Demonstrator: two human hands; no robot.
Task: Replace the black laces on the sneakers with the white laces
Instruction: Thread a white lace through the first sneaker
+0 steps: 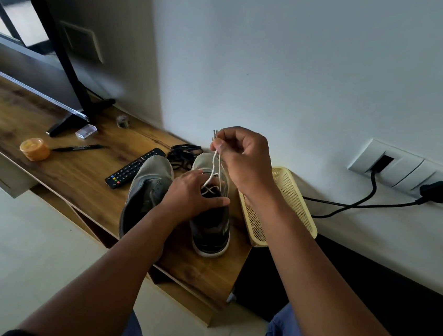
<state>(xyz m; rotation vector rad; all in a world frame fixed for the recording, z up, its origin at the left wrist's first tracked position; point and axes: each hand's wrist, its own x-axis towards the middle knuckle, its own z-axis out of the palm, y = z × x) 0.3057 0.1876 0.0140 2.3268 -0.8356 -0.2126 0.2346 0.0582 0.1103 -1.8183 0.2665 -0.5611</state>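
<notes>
lacing is under way on the right sneaker point(210, 221), which sits on the wooden tabletop point(60, 156) with its toe pointing away from the person and its long axis running straight out from them. right hand point(240, 156) is raised above the toe of that sneaker, its grip narrow, pinching both ends of the white lace point(216, 167) together between thumb and fingers, the tips sticking up past the knuckles. from there the two strands run down and toward the person to the lowest eyelets, where one crossing shows. left hand point(193, 195) rests across the tongue of the same sneaker just below that crossing, fingers spread and pressing it steady, holding nothing. i judge the next crossing belongs right beside the left hand, so the lace ends must come down to it.

left sneaker point(147, 184) stands just left of the right sneaker, grey fabric, no lace visible. black laces point(183, 154) lie in a loose tangle behind the two toes. remote point(135, 168) lies further left. pale perforated basket point(279, 201) leans just right of the right sneaker. the lace looks thin, round and limp; the sneaker's upper looks soft, its sole pale and rubbery.
</notes>
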